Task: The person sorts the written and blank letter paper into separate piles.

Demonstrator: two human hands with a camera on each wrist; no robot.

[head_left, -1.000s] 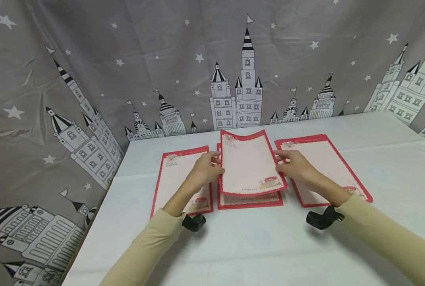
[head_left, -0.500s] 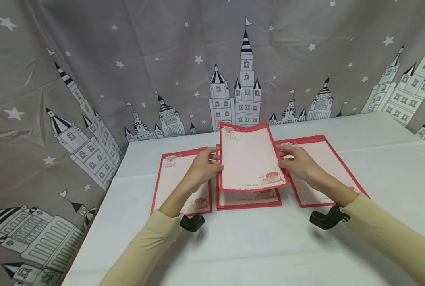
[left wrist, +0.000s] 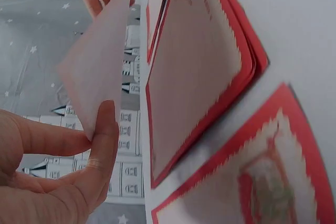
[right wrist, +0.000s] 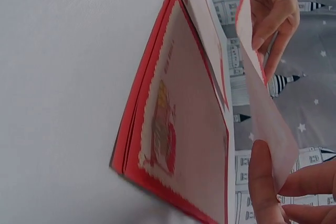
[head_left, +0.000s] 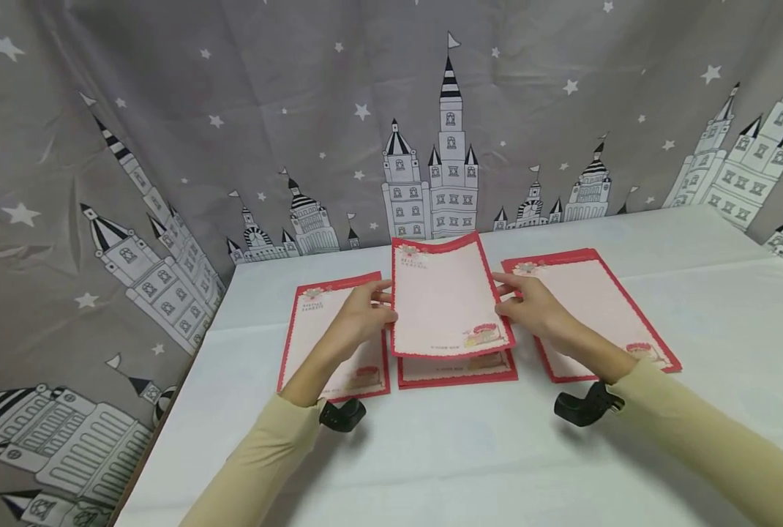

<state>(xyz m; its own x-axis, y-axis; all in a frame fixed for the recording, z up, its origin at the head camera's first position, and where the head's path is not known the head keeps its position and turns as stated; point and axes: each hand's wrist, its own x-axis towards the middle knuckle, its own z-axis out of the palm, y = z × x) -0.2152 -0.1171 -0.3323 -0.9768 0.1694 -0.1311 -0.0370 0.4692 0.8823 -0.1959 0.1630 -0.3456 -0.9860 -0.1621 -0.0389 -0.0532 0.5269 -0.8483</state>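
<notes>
In the head view, a pink letter-paper sheet (head_left: 440, 293) with a red scalloped border is held up by both hands, curved a little along its top edge. My left hand (head_left: 357, 320) pinches its left edge between thumb and fingers. On the opposite edge my right hand (head_left: 538, 311) has the same kind of pinch. Beneath it lies a stack of matching sheets (head_left: 457, 372), mostly hidden, its lower border showing. Both wrist views show the plain back of the raised sheet (left wrist: 100, 72) and a gap between it and the stack (right wrist: 184, 98).
Another stack of the same paper (head_left: 315, 340) lies to the left, partly under my left forearm. A third stack (head_left: 582, 307), set at a slant, lies to the right behind my right hand. White cloth (head_left: 457, 454) covers the table; a grey castle-print curtain (head_left: 286, 110) hangs behind.
The sheet rises slightly between the first two frames, then comes down a little and shifts left with both hands. The stacks stay in place.
</notes>
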